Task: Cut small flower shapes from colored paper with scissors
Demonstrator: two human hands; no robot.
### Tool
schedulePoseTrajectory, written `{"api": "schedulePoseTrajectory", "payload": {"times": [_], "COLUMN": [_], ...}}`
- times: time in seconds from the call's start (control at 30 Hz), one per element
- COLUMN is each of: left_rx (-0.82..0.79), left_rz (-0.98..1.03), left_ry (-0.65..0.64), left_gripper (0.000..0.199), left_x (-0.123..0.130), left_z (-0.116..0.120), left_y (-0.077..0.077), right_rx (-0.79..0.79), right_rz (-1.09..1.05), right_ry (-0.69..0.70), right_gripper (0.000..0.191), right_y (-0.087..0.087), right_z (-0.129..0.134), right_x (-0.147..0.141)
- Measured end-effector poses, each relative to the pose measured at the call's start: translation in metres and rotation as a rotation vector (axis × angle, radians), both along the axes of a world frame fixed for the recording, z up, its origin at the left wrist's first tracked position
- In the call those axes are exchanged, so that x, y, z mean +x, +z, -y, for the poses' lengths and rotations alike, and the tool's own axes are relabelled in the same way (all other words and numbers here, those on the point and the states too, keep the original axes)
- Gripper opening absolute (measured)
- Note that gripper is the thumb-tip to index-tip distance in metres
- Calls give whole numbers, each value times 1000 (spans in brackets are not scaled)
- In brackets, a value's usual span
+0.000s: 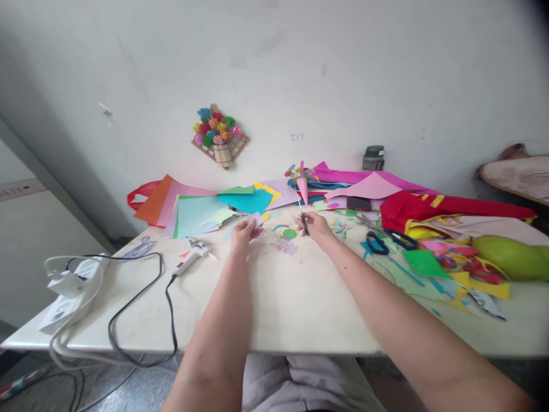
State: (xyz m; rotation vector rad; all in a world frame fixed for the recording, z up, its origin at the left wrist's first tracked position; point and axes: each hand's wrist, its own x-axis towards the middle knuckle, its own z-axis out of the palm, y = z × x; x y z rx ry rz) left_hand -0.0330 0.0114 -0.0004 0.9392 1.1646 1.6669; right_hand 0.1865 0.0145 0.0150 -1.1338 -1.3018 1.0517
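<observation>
My left hand [244,233] is closed on a small piece of lilac paper [256,218], pinched between thumb and fingers. To its right, my right hand [315,225] grips scissors with a black handle [305,224], their blades pointing up and away. On the table between the hands lie paper rings with a green disc [290,234]. Just below them are small pink and lilac paper cutouts [288,247]. A pink paper cone [302,189] with colourful bits at its top lies behind the scissors.
A glue gun [189,260] and power strip [68,303] with trailing cables are at left. Coloured sheets [199,212] lie along the back. At right are blue-handled scissors [377,243], paper scraps [424,263] and a green fruit-like object [501,256]. A bottle [373,158] stands behind.
</observation>
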Motion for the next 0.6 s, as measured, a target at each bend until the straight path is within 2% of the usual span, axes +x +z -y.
{"api": "schedulePoseTrajectory", "payload": {"times": [0.1,0.2,0.33,0.47,0.6], "left_rx": [21,42,0,-56,24], "left_rz": [12,-5,-281,-526,-509], "left_ry": [74,236,453,488,412], "left_gripper": [27,24,20,21,26], "left_x": [-6,-15,-29,-36,-34], "left_z": [-3,-6,-9,-11,-14], "left_y": [-1,-3,-10,-17,-19], "right_rx": [-40,-20,28,65,75], "right_rz": [63,88,103,203,295], "right_ry": [8,33,55,49,38], "right_gripper": [32,29,27,25,24], "right_y": [0,-6,-22,-33,-30], "right_z": [2,-3,-17,-25,-21], "right_x": [0,-1,-3,-3,-1]}}
